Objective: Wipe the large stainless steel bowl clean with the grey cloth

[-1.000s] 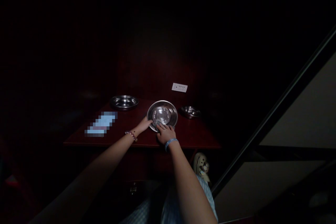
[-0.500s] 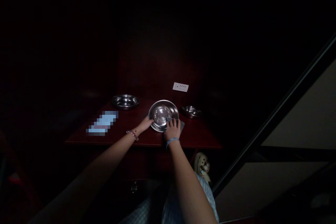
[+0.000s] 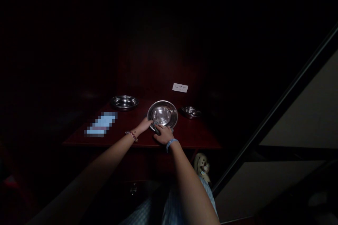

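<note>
A shiny metal basin point(image 3: 161, 114) is tilted toward me over the dark red desk point(image 3: 126, 135). My left hand point(image 3: 144, 125), with a beaded bracelet at the wrist, grips its left rim. At the basin's lower edge, my right hand point(image 3: 164, 134), wearing a blue wristband, presses a grey cloth point(image 3: 157, 128) against the inner wall. Most of the cloth is hidden under the fingers.
Another metal basin point(image 3: 124, 102) stands at the back left, and smaller metal bowls point(image 3: 191, 112) sit at the right. A blurred-out bright rectangle point(image 3: 101, 124) lies on the left. The wall holds a white socket plate point(image 3: 180, 87). Beige clogs point(image 3: 202, 166) show below the desk.
My right hand has slid left along the basin's lower edge with the cloth. My left hand stays on the left rim, and the basin's tilt looks slightly different.
</note>
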`<state>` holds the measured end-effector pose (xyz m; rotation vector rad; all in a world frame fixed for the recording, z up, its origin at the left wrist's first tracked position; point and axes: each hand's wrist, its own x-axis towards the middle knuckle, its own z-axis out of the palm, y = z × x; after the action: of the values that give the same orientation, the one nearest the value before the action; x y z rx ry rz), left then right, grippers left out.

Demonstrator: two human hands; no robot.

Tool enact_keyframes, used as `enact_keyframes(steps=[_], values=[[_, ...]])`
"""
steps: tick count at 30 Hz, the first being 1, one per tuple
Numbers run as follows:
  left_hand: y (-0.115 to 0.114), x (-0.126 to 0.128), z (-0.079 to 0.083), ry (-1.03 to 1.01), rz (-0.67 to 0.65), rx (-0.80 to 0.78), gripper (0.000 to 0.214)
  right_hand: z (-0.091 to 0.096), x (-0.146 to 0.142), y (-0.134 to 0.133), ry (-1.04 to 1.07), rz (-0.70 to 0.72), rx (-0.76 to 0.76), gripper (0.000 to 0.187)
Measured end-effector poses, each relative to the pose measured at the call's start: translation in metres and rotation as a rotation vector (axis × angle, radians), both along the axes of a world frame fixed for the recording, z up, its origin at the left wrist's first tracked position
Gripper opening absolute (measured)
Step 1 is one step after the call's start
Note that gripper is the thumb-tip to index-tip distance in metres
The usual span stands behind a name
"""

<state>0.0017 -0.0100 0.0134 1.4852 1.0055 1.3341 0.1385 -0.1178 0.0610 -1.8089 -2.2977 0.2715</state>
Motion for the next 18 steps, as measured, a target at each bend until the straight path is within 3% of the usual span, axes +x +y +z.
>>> enact_keyframes(steps=[3, 7, 14, 18], values=[[-0.002, -0.001, 0.004, 0.011, -0.011, 0.008, 0.047, -0.003, 0.002, 0.004, 0.093, 0.045, 0.021, 0.072], [-0.006, -0.001, 0.007, 0.004, -0.030, 0.024, 0.048, -0.003, 0.007, 0.011, 0.348, -0.023, -0.006, 0.060], [0.001, -0.001, -0.002, -0.015, -0.018, -0.007, 0.045, 0.010, 0.034, 0.020, 1.244, -0.108, 0.008, 0.027], [0.006, -0.002, -0.008, -0.026, -0.045, 0.015, 0.045, 0.024, 0.043, 0.011, 1.633, -0.184, -0.140, 0.014]])
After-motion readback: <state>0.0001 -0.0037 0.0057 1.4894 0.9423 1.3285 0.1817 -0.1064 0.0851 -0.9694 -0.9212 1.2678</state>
